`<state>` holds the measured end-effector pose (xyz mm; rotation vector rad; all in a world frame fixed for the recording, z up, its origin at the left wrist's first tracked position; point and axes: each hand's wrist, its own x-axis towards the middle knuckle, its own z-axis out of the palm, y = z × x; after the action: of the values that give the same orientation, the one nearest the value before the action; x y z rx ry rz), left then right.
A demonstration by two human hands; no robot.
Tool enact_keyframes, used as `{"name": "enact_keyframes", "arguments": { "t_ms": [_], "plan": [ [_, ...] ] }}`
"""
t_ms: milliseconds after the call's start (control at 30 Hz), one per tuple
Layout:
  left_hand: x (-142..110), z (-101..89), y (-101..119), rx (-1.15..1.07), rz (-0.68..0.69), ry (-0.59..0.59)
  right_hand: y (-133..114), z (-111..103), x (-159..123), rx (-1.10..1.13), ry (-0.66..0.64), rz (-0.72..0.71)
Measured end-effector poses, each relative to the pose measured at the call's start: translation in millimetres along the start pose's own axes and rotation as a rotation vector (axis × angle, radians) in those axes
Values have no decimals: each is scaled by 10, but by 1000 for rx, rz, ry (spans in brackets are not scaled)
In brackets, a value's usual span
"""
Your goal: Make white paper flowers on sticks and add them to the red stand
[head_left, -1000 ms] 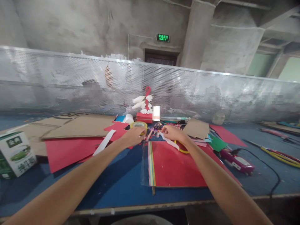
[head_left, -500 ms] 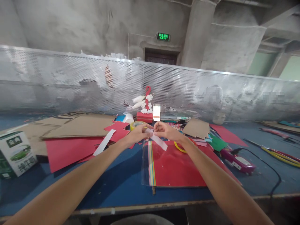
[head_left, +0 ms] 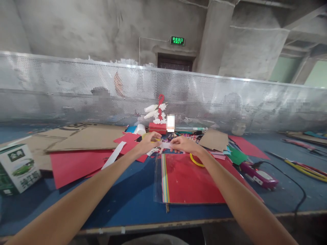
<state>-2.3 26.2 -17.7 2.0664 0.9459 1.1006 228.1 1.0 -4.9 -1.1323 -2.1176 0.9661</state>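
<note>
A short white paper strip is stretched level between my two hands, above the top edge of a clear sleeve of coloured paper. My left hand has its thumb and fingers closed at the strip's left end. At the other end, my right hand pinches it, hiding that tip. Behind my left hand, a yellow tape roll is mostly covered. A longer white strip lies on red paper to the left. White paper scraps lie just below my left hand.
Cardboard sheets and a milk carton are at the left. A red stand with white flowers rises at the back, beside a lit phone. Right of the sleeve sits a purple glue-gun-like device with a black cord.
The white strip has turned from hanging diagonally to lying level and looks shorter between my hands. My hands have moved slightly apart.
</note>
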Motion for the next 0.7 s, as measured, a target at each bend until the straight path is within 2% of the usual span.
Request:
{"name": "enact_keyframes", "arguments": {
  "t_ms": [67, 133, 233, 400, 567, 700],
  "plan": [
    [-47, 8, 51, 49, 76, -58, -12, 14, 4, -48, -81, -62],
    [-97, 36, 107, 85, 142, -185, -17, 39, 21, -87, -137, -120],
    [-135, 89, 152, 139, 184, -316, -44, 65, 31, -164, -132, -159],
    [-102, 55, 139, 167, 97, -368, -151, -6, -49, -246, -107, -175],
    [-92, -92, 175, 122, 14, -381, -163, -108, -105, -183, -97, -83],
    [-92, -162, 177, 53, -9, -417, -141, -143, -128, -145, -77, -62]
  ]
}}
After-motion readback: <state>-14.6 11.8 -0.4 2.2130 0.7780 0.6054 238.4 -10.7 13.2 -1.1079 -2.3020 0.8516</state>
